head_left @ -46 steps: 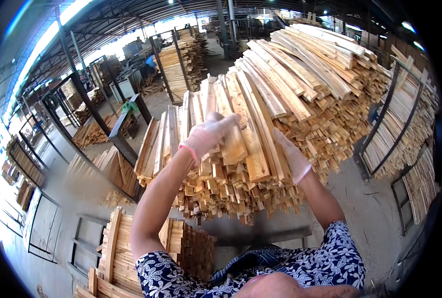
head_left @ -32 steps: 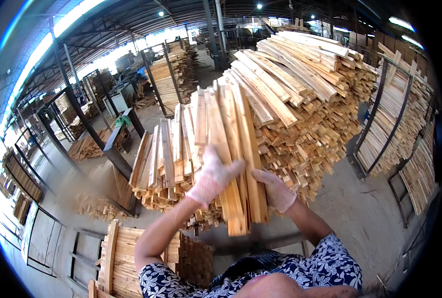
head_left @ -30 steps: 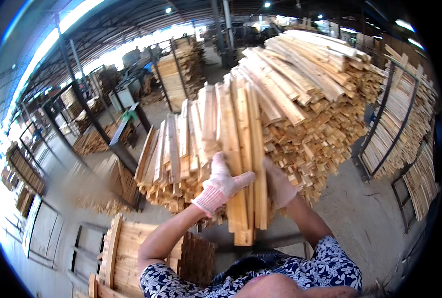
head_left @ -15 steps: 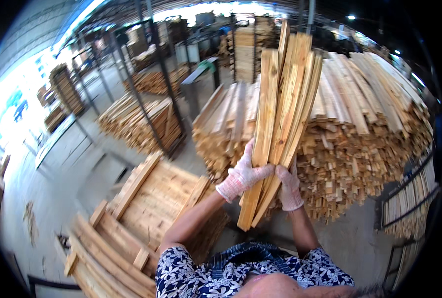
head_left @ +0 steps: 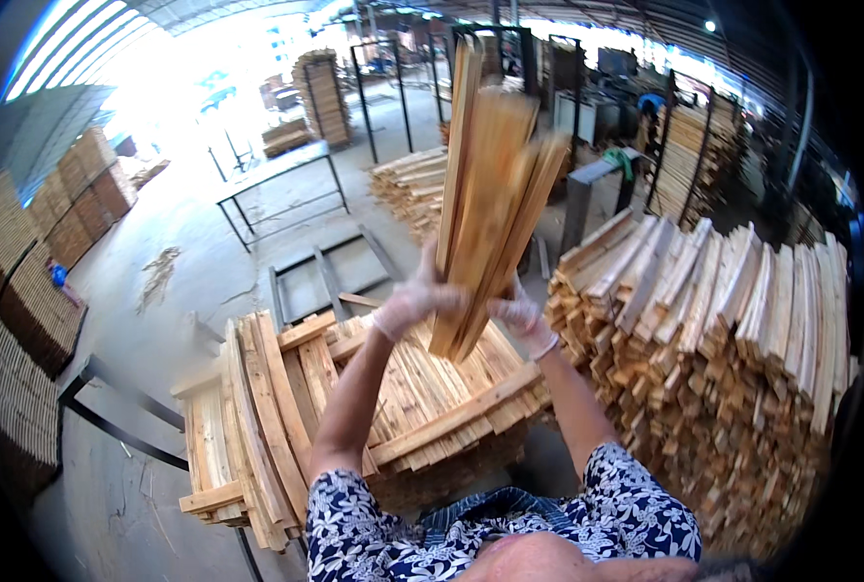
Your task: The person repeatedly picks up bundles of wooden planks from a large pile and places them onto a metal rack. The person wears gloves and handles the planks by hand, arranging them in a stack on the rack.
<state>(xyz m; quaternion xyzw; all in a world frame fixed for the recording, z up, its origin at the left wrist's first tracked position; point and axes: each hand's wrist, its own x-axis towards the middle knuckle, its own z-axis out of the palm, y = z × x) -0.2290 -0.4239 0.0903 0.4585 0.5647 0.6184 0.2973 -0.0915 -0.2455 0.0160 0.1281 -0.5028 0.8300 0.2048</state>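
Between my two gloved hands I hold a bundle of wooden slats (head_left: 485, 184), standing nearly upright and blurred by motion. My left hand (head_left: 418, 301) is closed around the bundle's left side near its lower end. On the right side, my right hand (head_left: 523, 316) grips it at about the same height. Below and behind the bundle lies a stack of laid-out boards (head_left: 422, 388) with crosspieces on top. Several longer slats (head_left: 252, 417) rest on its left part.
At the right stands a big pile of loose slats (head_left: 703, 301). A low black metal frame (head_left: 330, 276) lies on the floor beyond the board stack. Farther back is a metal table (head_left: 281, 173). Tall wood stacks (head_left: 15, 281) line the left side, and a black rail (head_left: 126, 436) juts out near the boards.
My view and body have turned left, so the slat pile now lies to the right. The held bundle has swung from before that pile to above the board stack.
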